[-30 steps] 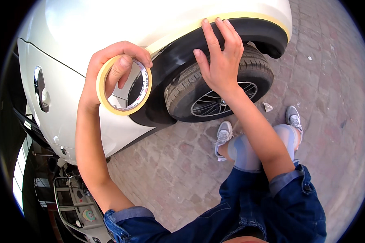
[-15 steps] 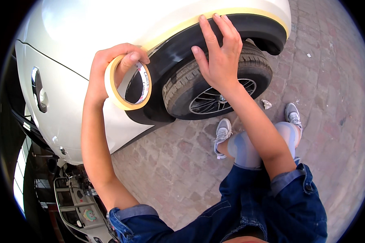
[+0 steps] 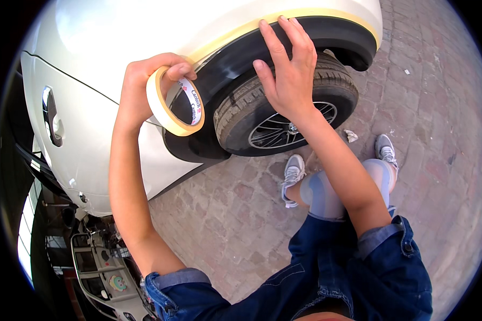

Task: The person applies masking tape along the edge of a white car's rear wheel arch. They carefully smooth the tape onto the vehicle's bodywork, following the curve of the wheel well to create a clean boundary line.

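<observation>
My left hand (image 3: 139,88) is closed round a roll of yellow masking tape (image 3: 158,104), its thumb and fingers gripping the upper part of the ring. From the roll a strip of masking tape (image 3: 233,33) curves along the white car body (image 3: 118,32), just above the black wheel-arch trim (image 3: 235,64). My right hand (image 3: 292,72) has its fingers stretched and spread, fingertips resting on the strip at the arch's top. Beneath that hand is the car's wheel (image 3: 289,125), partly hidden by my hand and forearm.
Brick paving (image 3: 225,214) lies below, with a crumpled pale scrap (image 3: 351,136) beside the wheel. My shoes (image 3: 293,179) stand close to the tyre. At left is the car's door handle (image 3: 51,116). Another vehicle body (image 3: 107,278) stands at lower left.
The tape roll has shifted slightly right and up and turned a little in my left hand. My right hand stays on the strip.
</observation>
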Available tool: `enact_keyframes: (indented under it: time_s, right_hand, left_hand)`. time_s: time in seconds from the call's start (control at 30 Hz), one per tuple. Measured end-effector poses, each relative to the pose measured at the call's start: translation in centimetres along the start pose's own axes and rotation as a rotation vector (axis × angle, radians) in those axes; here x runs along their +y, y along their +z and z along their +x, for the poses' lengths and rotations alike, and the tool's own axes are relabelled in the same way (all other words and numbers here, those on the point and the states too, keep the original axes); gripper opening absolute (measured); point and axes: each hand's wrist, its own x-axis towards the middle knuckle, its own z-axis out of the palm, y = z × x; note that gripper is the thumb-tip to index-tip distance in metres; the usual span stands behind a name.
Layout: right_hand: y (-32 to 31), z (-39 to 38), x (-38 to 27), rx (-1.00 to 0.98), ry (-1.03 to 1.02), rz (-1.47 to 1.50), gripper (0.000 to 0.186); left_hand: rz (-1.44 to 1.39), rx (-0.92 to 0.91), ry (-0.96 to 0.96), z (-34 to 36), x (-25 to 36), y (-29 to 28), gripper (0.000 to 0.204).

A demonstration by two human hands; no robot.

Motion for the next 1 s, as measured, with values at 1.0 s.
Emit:
enact_keyframes:
  time_s: [1.0]
  right_hand:
    - [-0.6,0.3,0.5,-0.006,0.011,-0.013,0.056]
  left_hand:
    - [0.010,-0.027,-0.083,0.0,0.8,-0.2,0.024]
